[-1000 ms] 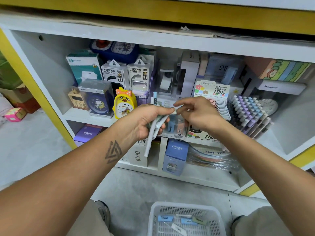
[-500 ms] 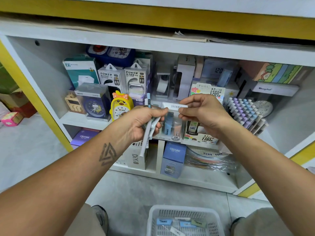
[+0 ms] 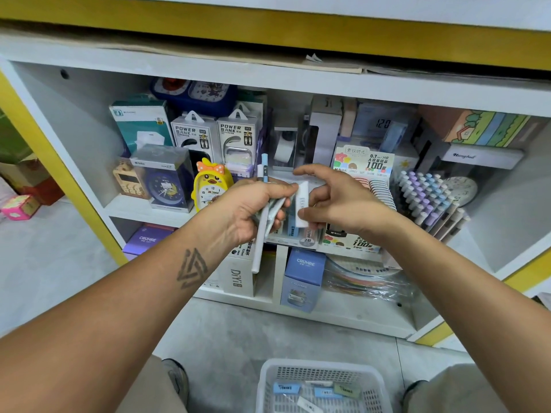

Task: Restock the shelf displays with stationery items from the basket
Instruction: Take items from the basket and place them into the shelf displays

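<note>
Counts from the head view: two hands, left hand (image 3: 247,210) and right hand (image 3: 337,204). One white basket (image 3: 268,383) holding about five small packs (image 3: 286,388), partly cut off by the frame edge. Two POWER BANK boxes (image 3: 193,135). Two CRUHRE boxes (image 3: 304,275). One yellow duck clock (image 3: 210,186), one boxed blue alarm clock (image 3: 164,177). One rack of pastel-capped pens (image 3: 423,195), too many to count. Left hand's bundle of slim sticks (image 3: 264,222): count unclear.

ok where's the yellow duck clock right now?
The yellow duck clock stands on the upper shelf, left of centre in the head view, between the boxed blue clock on its left and the left hand in front of its right edge.
</note>
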`<state>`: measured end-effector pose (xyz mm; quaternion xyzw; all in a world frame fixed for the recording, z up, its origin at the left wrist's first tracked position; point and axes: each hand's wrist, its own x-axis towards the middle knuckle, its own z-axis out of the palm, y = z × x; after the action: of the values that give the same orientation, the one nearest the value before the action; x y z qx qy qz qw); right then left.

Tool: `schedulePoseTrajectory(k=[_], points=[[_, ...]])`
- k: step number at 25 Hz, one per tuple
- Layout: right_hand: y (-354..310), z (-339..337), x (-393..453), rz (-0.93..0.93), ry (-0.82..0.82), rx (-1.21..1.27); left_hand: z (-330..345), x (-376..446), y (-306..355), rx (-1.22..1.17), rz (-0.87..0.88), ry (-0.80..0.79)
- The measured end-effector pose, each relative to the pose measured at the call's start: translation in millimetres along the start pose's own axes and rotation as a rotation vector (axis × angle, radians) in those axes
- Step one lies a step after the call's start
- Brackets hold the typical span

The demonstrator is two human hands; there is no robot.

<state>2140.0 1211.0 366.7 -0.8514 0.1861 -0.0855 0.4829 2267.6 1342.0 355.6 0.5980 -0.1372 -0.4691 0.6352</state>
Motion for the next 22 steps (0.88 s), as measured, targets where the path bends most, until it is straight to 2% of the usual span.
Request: schedulePoseTrajectory(k=[5, 8, 9, 14, 19, 22], points=[[1.4, -12.5, 5.0, 0.018, 0.120, 0.260, -4.3, 0.8, 1.7, -0.004, -0.012, 0.038], [5.1, -15.9, 10.1, 0.027, 0.152, 0.271, -5.8, -0.5, 0.7, -0.003, -0.018, 0.047], [7.0, -16.4, 12.3, 0.028, 0.157, 0.202, -5.3, -0.7, 0.1, 0.000, -0.017, 0.053], [9.0, -24.9, 14.9, -0.017, 0.125, -0.492, -2.5, -0.6, -3.6, 0.010, -0.028, 0.050], [10.1, -13.6, 16.6, -0.034, 0.173, -0.758, -1.9, -1.3, -5.1, -0.010, -0.045, 0.058], [12.8, -2.3, 18.1, -0.018, 0.182, -0.799, -3.0, -1.9, -4.8, -0.024, -0.057, 0.058]])
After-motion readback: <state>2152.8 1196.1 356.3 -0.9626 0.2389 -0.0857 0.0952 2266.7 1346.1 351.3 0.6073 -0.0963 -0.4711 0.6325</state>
